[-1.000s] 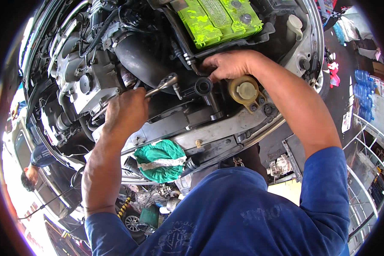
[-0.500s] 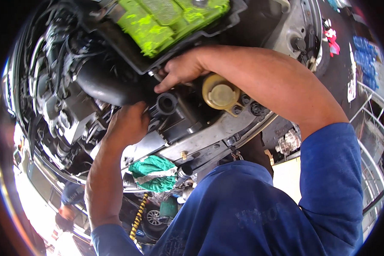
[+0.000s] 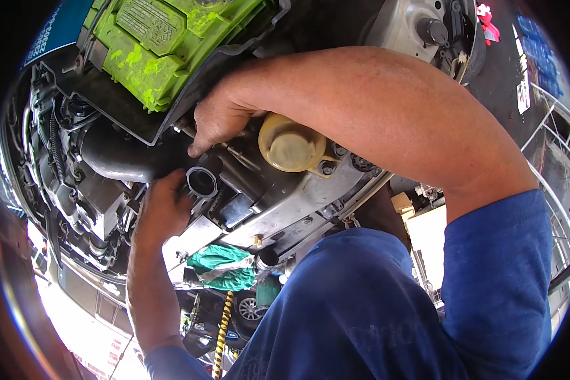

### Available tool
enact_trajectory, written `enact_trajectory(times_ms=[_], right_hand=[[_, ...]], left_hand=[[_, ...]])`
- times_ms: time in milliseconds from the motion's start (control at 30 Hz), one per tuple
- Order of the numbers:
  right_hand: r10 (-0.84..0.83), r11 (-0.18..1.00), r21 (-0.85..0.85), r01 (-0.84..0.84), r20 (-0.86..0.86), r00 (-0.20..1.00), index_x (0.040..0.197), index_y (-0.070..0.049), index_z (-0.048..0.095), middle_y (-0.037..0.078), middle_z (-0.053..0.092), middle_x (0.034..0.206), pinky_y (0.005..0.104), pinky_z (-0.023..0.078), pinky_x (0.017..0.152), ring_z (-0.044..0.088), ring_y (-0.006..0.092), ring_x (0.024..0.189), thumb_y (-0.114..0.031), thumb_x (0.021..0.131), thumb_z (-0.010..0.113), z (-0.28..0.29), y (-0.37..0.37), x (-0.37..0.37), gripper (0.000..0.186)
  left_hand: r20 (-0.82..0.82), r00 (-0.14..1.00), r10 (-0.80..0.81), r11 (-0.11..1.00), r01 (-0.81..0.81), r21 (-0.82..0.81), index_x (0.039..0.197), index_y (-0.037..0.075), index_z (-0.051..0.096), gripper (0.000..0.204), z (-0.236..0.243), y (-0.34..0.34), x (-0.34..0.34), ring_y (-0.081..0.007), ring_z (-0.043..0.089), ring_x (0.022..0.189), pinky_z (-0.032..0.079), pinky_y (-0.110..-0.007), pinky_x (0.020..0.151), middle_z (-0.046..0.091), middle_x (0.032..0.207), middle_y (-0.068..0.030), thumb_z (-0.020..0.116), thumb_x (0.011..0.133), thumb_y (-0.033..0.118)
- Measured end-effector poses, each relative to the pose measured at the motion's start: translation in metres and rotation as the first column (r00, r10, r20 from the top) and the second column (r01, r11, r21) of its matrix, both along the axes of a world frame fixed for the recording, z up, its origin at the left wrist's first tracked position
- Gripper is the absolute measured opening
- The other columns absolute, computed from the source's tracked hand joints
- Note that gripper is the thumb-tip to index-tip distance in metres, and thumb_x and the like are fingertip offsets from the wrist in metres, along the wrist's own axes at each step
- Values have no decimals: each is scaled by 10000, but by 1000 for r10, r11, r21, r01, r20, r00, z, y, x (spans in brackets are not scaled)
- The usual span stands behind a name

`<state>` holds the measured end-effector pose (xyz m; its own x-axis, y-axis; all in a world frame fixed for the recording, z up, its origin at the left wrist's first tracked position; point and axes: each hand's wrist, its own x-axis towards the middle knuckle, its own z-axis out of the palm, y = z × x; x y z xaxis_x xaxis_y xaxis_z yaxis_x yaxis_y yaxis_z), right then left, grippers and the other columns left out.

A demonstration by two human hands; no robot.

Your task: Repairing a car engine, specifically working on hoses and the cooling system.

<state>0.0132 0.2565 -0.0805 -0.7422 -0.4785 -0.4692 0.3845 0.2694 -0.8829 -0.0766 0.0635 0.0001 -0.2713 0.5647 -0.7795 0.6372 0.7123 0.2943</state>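
My left hand (image 3: 166,206) is low in the engine bay, fingers curled beside a round open dark fitting (image 3: 202,182) and below a thick black hose (image 3: 120,155); what it grips is hidden. My right hand (image 3: 223,113) reaches under the corner of a black battery tray (image 3: 164,126), fingers closed around something small I cannot make out, near a metal fitting. The battery (image 3: 145,50) has a lime-green top. A cream-yellow reservoir (image 3: 291,144) with a round cap sits just below my right forearm.
A green cloth (image 3: 221,258) hangs at the metal front crossmember (image 3: 310,193). Engine parts (image 3: 63,164) fill the left. At the right are a white metal rack (image 3: 544,126) and blue water bottles (image 3: 538,60). A yellow-black striped item (image 3: 223,329) lies below.
My view has swung right and toward the battery, which appears lower and further left. My left hand's ratchet, clear a second ago, is no longer distinguishable. My right hand stays by the tray.
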Motion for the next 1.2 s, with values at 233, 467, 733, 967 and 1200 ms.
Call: enact_trajectory(times_ms=[233, 467, 733, 967, 1200], right_hand=[[-21, 1000, -9, 21, 14, 1000, 1155, 55, 572, 218, 561, 1206, 402, 390, 944, 518, 292, 1124, -495, 874, 504, 0, -2, -1, 621], [-25, 998, -53, 29, 84, 996, 1156, 63, 566, 223, 556, 1204, 422, 383, 942, 518, 312, 1111, -489, 875, 505, 3, -2, 0, 623], [-2, 994, 114, 1, 13, 1000, 1002, 54, 648, 203, 622, 1027, 410, 398, 869, 554, 286, 978, -580, 860, 459, 11, -3, 1, 676], [-17, 982, 186, 16, 4, 1000, 1058, 31, 636, 233, 578, 1168, 382, 370, 947, 527, 301, 1102, -643, 835, 447, 20, -1, 3, 734], [46, 948, 315, -41, -10, 999, 863, 44, 668, 201, 653, 897, 386, 434, 840, 608, 292, 907, -771, 799, 332, 21, -1, -1, 884]], left_hand=[[17, 1000, 8, 1000, -7, -23, 1024, 44, 620, 258, -2, -4, -7, -364, 631, 853, 470, -393, 749, 642, 870, -215, 561, 773, 31], [-25, 999, -20, 1000, 20, 6, 1023, 65, 627, 283, -6, -6, -3, -379, 626, 828, 479, -415, 726, 641, 841, -215, 593, 742, 48], [-122, 973, -195, 968, 210, 135, 1102, 88, 571, 415, -8, -12, -3, -365, 633, 778, 486, -441, 699, 649, 864, -192, 661, 697, 55], [115, 984, 135, 986, -145, 84, 1240, 59, 472, 516, 30, -36, -30, -179, 606, 919, 482, -325, 759, 576, 1121, -107, 669, 763, 67], [-35, 998, 55, 980, -47, 194, 1115, -13, 549, 345, 45, -38, -26, -369, 582, 1003, 453, -397, 872, 605, 1052, -207, 616, 804, 122]])
